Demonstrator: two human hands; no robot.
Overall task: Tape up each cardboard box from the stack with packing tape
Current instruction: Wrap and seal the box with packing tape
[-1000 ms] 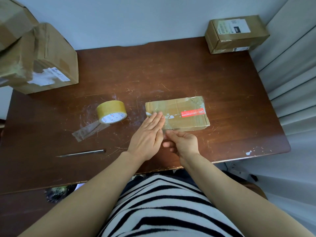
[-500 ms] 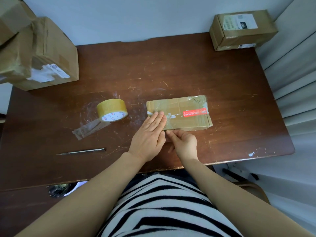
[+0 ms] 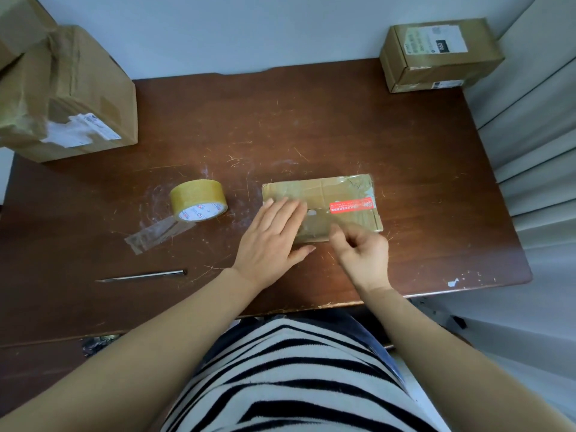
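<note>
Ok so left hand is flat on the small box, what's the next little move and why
Probably sweep the right hand along the near edge of the flat box toward the red label, pressing the clear tape down. The left hand lies flat, pinning the box's left end, and the right fingertips sit at the near edge, where the tape looks glossy and wrinkled.

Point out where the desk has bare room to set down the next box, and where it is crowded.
Widest bare patch: rear middle of the desk, between the big boxes and the labelled box. Another lies right of the flat box. Crowded: front left, with tape roll, loose tape strip and knife.
</note>
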